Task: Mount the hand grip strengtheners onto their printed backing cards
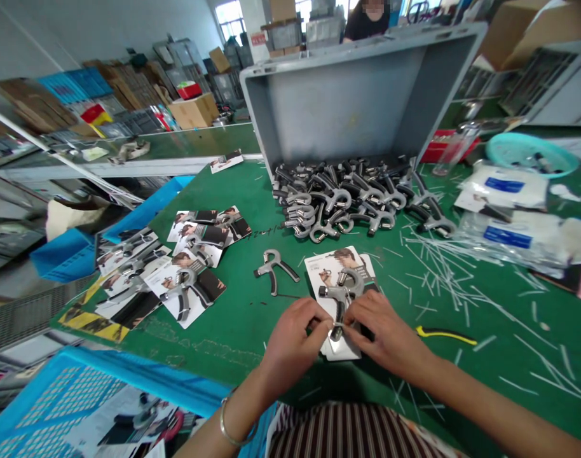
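Note:
A grey and black hand gripper point(339, 294) lies on a printed backing card point(318, 266) right in front of me. My left hand point(297, 334) and my right hand point(381, 327) meet over one handle of it. Between their pinched fingertips is a thin white cable tie point(338, 325) at that handle, its ends largely hidden by the fingers. Another card edge shows beneath the first. To the left, a loose hand gripper point(274, 270) rests on the green table point(243, 343). Yellow-handled cutters point(447, 334), partly visible, lie to the right of my right hand.
A grey crate point(342, 95) on its side spills a pile of hand grippers point(338, 197). Carded hand grippers point(185, 286) cover the left side. Cut white strips point(466, 292) litter the right, near plastic bags point(505, 238). A blue basket point(47, 407) stands below the table edge.

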Action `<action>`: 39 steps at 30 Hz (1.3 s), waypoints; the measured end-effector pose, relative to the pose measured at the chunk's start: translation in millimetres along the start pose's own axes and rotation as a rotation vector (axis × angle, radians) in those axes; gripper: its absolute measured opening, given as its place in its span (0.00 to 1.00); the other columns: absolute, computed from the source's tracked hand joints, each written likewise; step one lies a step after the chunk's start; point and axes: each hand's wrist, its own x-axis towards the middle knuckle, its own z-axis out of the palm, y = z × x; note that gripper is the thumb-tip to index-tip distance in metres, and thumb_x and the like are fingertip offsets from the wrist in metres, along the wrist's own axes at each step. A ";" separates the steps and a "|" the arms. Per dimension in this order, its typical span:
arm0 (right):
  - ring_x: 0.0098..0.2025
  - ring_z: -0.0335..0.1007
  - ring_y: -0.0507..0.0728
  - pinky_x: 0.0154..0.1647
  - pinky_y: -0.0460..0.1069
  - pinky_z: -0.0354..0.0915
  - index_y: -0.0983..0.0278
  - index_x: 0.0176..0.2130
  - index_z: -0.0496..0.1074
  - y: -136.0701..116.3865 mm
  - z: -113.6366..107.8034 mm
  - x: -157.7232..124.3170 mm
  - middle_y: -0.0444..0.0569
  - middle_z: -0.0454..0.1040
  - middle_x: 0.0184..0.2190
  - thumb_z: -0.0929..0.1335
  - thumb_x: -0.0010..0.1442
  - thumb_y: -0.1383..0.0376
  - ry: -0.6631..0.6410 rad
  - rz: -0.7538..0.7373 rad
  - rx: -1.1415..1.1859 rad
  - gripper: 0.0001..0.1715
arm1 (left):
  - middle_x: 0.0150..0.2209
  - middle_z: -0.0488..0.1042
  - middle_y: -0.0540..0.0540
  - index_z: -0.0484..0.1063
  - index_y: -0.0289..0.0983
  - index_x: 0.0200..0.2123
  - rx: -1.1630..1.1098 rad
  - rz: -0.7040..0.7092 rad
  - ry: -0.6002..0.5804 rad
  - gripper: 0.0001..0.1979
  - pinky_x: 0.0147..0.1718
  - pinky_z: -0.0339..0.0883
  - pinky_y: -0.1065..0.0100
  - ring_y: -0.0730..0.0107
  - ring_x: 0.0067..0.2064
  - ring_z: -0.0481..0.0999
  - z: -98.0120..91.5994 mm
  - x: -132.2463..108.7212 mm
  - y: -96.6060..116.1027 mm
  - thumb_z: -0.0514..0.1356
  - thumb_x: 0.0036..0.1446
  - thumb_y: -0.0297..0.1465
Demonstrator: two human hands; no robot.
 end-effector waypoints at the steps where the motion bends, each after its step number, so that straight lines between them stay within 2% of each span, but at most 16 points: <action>1: 0.40 0.62 0.60 0.45 0.55 0.58 0.62 0.34 0.70 0.9 0.4 -1.0 0.48 0.72 0.33 0.68 0.62 0.68 0.011 -0.001 0.014 0.03 | 0.29 0.69 0.51 0.69 0.37 0.29 -0.042 -0.003 0.010 0.08 0.37 0.62 0.68 0.70 0.34 0.69 2.4 -2.1 -0.2 0.57 0.62 0.26; 4: 0.42 0.63 0.59 0.47 0.56 0.57 0.61 0.37 0.71 4.3 4.4 -2.8 0.48 0.73 0.37 0.67 0.64 0.66 0.068 -0.026 0.085 0.01 | 0.38 0.72 0.46 0.69 0.37 0.39 -0.041 0.024 0.079 0.04 0.46 0.65 0.64 0.66 0.43 0.71 18.0 -9.8 -6.9 0.61 0.59 0.26; 7: 0.42 0.65 0.57 0.49 0.55 0.58 0.61 0.37 0.70 7.9 10.8 -2.2 0.46 0.74 0.37 0.65 0.67 0.65 0.091 -0.073 0.200 0.05 | 0.51 0.69 0.38 0.64 0.35 0.51 0.084 0.049 0.221 0.23 0.56 0.62 0.53 0.56 0.55 0.67 38.8 -18.4 -20.8 0.67 0.53 0.28; 11: 0.50 0.65 0.58 0.54 0.57 0.57 0.60 0.39 0.72 12.3 17.5 -0.5 0.47 0.75 0.46 0.64 0.68 0.66 0.043 -0.120 0.271 0.07 | 0.55 0.70 0.37 0.69 0.37 0.47 0.219 0.031 0.279 0.12 0.57 0.60 0.48 0.53 0.58 0.67 51.8 -24.4 -36.9 0.62 0.59 0.28; 15: 0.56 0.61 0.61 0.58 0.61 0.54 0.58 0.38 0.75 26.0 13.6 -11.9 0.48 0.73 0.52 0.64 0.67 0.64 0.122 -0.092 0.141 0.09 | 0.58 0.69 0.37 0.72 0.38 0.46 0.185 -0.021 0.276 0.09 0.59 0.59 0.47 0.53 0.60 0.66 42.4 -23.4 -40.7 0.59 0.61 0.29; 18: 0.59 0.60 0.64 0.59 0.64 0.53 0.57 0.43 0.75 58.7 1.5 -45.5 0.51 0.70 0.55 0.64 0.67 0.57 0.176 0.037 -0.036 0.11 | 0.58 0.70 0.40 0.73 0.39 0.44 -0.083 -0.166 0.310 0.08 0.59 0.59 0.51 0.55 0.59 0.68 20.3 -25.1 -39.6 0.60 0.61 0.31; 19: 0.59 0.59 0.67 0.59 0.65 0.53 0.57 0.47 0.73 73.4 -2.7 -61.6 0.54 0.68 0.57 0.65 0.65 0.53 0.169 0.107 -0.113 0.16 | 0.57 0.70 0.40 0.73 0.39 0.44 -0.235 -0.234 0.319 0.08 0.58 0.62 0.53 0.56 0.58 0.70 11.2 -26.0 -39.0 0.60 0.61 0.33; 20: 0.60 0.59 0.70 0.59 0.67 0.53 0.59 0.52 0.71 88.1 -6.1 -78.7 0.58 0.66 0.59 0.67 0.61 0.47 0.150 0.189 -0.200 0.26 | 0.57 0.70 0.41 0.73 0.39 0.45 -0.407 -0.304 0.328 0.10 0.54 0.66 0.57 0.58 0.55 0.72 2.5 -26.7 -38.2 0.60 0.61 0.35; 22: 0.56 0.61 0.75 0.52 0.69 0.59 0.63 0.61 0.64 113.1 -9.5 -110.8 0.64 0.64 0.60 0.69 0.51 0.37 0.061 0.323 -0.361 0.49 | 0.52 0.73 0.41 0.70 0.38 0.48 -0.734 -0.433 0.314 0.15 0.40 0.73 0.66 0.64 0.44 0.77 -10.8 -25.5 -35.8 0.60 0.61 0.38; 23: 0.54 0.62 0.77 0.49 0.69 0.61 0.65 0.63 0.62 121.4 -9.6 -123.3 0.67 0.65 0.59 0.69 0.48 0.35 0.012 0.360 -0.420 0.54 | 0.46 0.75 0.42 0.70 0.37 0.49 -0.867 -0.487 0.273 0.16 0.32 0.72 0.70 0.68 0.37 0.76 -14.2 -23.4 -34.1 0.60 0.61 0.39; 25: 0.51 0.65 0.76 0.44 0.67 0.65 0.67 0.62 0.63 129.2 -8.6 -136.8 0.67 0.68 0.55 0.68 0.50 0.37 -0.086 0.374 -0.489 0.53 | 0.34 0.73 0.46 0.71 0.33 0.45 -1.051 -0.558 0.121 0.16 0.21 0.65 0.75 0.75 0.26 0.70 -13.7 -16.2 -29.5 0.61 0.60 0.40; 28: 0.47 0.68 0.72 0.43 0.66 0.67 0.67 0.58 0.69 129.8 -13.5 -132.9 0.65 0.72 0.50 0.67 0.56 0.45 -0.156 0.353 -0.459 0.40 | 0.26 0.67 0.51 0.71 0.32 0.38 -1.190 -0.571 -0.092 0.14 0.15 0.56 0.78 0.79 0.22 0.62 -2.3 -2.2 -22.8 0.64 0.57 0.38; 32: 0.48 0.72 0.69 0.48 0.63 0.69 0.62 0.53 0.74 136.8 -41.5 -119.6 0.61 0.75 0.49 0.63 0.61 0.45 -0.144 0.571 0.006 0.32 | 0.25 0.65 0.53 0.70 0.33 0.38 -1.190 -0.527 -0.002 0.13 0.14 0.51 0.79 0.80 0.21 0.60 9.3 8.4 -20.1 0.65 0.54 0.35; 35: 0.52 0.72 0.69 0.49 0.61 0.71 0.61 0.59 0.69 136.9 -58.9 -124.1 0.60 0.71 0.56 0.59 0.64 0.44 -0.051 0.795 0.334 0.34 | 0.25 0.65 0.53 0.70 0.34 0.38 -1.124 -0.538 0.118 0.13 0.15 0.53 0.78 0.79 0.22 0.60 11.8 5.3 -22.2 0.65 0.54 0.35; 37: 0.57 0.67 0.72 0.54 0.65 0.67 0.62 0.62 0.65 125.1 -55.6 -133.2 0.62 0.67 0.60 0.62 0.60 0.42 0.052 0.811 0.207 0.40 | 0.25 0.65 0.53 0.71 0.34 0.38 -1.089 -0.561 0.162 0.14 0.15 0.54 0.78 0.79 0.22 0.61 12.8 1.6 -23.7 0.65 0.53 0.36; 39: 0.59 0.62 0.75 0.57 0.70 0.61 0.63 0.64 0.61 103.6 -36.8 -142.0 0.63 0.64 0.61 0.66 0.56 0.41 0.107 0.736 -0.056 0.46 | 0.25 0.65 0.53 0.71 0.33 0.39 -1.064 -0.572 0.172 0.15 0.16 0.55 0.78 0.79 0.22 0.61 14.4 -0.4 -24.0 0.66 0.52 0.37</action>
